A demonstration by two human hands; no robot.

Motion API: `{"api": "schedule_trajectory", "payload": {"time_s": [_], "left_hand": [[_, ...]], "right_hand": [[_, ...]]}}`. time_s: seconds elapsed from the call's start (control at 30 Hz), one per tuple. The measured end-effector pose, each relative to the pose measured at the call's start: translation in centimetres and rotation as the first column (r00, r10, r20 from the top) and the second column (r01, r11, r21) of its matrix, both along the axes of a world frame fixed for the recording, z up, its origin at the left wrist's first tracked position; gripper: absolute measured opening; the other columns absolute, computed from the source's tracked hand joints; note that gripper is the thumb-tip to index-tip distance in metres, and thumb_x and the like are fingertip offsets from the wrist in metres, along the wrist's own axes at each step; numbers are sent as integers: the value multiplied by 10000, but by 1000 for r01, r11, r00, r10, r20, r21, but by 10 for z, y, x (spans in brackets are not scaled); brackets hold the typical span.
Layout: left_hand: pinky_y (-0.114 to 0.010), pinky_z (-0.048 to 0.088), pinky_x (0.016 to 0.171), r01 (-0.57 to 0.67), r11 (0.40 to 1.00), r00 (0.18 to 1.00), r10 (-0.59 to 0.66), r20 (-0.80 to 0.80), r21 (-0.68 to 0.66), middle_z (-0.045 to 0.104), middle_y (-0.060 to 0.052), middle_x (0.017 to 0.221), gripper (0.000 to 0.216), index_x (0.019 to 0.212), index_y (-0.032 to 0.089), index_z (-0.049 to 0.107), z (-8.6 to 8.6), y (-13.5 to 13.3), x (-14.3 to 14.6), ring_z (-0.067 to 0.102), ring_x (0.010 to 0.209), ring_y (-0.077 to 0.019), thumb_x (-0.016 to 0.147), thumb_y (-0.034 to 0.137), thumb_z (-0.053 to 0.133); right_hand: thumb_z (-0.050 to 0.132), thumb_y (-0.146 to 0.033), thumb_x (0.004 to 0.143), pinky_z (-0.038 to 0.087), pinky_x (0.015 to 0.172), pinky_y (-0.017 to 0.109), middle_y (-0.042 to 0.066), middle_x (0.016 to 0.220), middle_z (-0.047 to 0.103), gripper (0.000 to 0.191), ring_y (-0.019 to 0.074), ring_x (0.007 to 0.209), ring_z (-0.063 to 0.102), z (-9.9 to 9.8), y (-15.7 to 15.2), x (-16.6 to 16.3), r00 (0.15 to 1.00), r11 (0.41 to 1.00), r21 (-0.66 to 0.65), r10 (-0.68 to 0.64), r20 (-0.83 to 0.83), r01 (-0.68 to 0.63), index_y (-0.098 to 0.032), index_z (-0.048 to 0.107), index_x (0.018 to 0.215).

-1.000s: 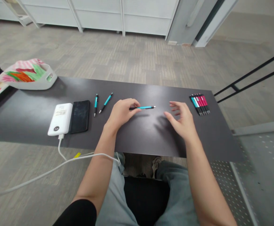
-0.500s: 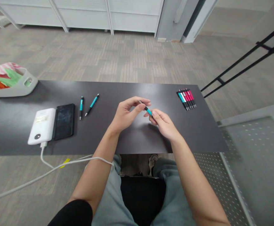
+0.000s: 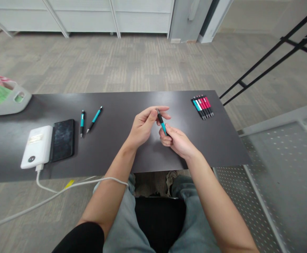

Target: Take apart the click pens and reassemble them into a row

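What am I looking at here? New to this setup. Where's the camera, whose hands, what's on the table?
No machine: these are a person's bare hands, seen by a camera worn on the head, looking forward and down. The right hand grips a teal and black pen by its teal part; the left hand is at the tip, whether gripping is unclear. On the dark table, toward the left: two more teal pens, a phone beside a white power bank, and a basket cut off by the picture's edge. Toward the right lies a row of pens, several pink.
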State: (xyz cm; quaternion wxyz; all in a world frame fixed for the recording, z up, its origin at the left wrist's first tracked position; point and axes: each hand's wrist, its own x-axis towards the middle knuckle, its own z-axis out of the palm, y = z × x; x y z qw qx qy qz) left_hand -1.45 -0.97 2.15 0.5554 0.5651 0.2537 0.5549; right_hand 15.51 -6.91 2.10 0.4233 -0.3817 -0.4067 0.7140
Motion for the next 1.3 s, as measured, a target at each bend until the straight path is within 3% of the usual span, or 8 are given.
{"api": "schedule_trajectory", "payload": {"time_s": [0.17,0.4,0.57,0.63,0.8,0.97,1.13,1.3], "left_hand": [[-383,649,746,1,1000,1000,0,5,-22,861,-84,958,540,1131,293,888,-2,2,4,754,800,-218,1063,819,787],[-325,600,678,-218,975,974,220,59,-37,856,-47,1018,561,1045,275,756,-9,-1,20,627,677,-148,1096,833,727],[-317,611,686,-293,954,951,297,83,-58,877,-57,1059,519,1060,281,814,-8,0,14,658,687,-146,1051,799,815],[-332,636,717,-321,945,943,325,67,-70,878,-61,1061,519,1058,284,828,-7,2,8,677,693,-149,1028,802,839],[-331,649,720,-305,949,947,311,73,-83,875,-65,1074,472,1056,273,866,-10,6,-3,693,676,-136,999,740,909],[-328,654,771,-363,929,929,367,44,-73,864,-65,1017,487,1004,274,900,-12,10,-12,707,743,-153,954,756,947],[-315,636,748,-350,934,936,352,17,-67,869,-70,1017,448,991,281,925,-14,12,-21,733,801,-171,962,727,953],[-319,618,753,-466,884,885,466,-15,-33,848,-51,1021,418,1081,297,928,-16,13,-40,682,756,-160,1034,710,883]], "right_hand": [[852,-938,898,129,612,354,-69,697,249,708,157,627,124,2,2,1,999,1000,0,13,51,-13,-293,592,766],[840,-910,929,187,631,360,-49,696,303,638,184,633,196,0,10,-6,974,981,106,-175,144,161,-309,654,821],[968,-777,884,364,689,373,-5,806,568,531,221,718,445,4,15,-12,949,945,237,-268,163,226,-328,686,913],[987,-757,871,374,688,371,6,877,614,516,234,764,477,2,16,-14,927,931,272,-304,219,242,-337,702,963],[695,-885,1051,341,680,381,17,798,493,579,250,765,453,-9,18,-19,912,939,294,-271,308,180,-320,738,931],[920,-763,948,430,772,404,-1,896,592,488,256,811,497,-10,21,-22,907,923,339,-291,305,182,-358,681,1079],[650,-831,1114,412,776,425,13,806,549,516,269,789,499,-7,24,-24,907,928,356,-241,345,112,-334,701,988],[834,-619,1058,468,880,438,-5,911,622,340,278,866,578,-9,29,-30,894,892,436,-286,346,117,-373,624,1165]]}}
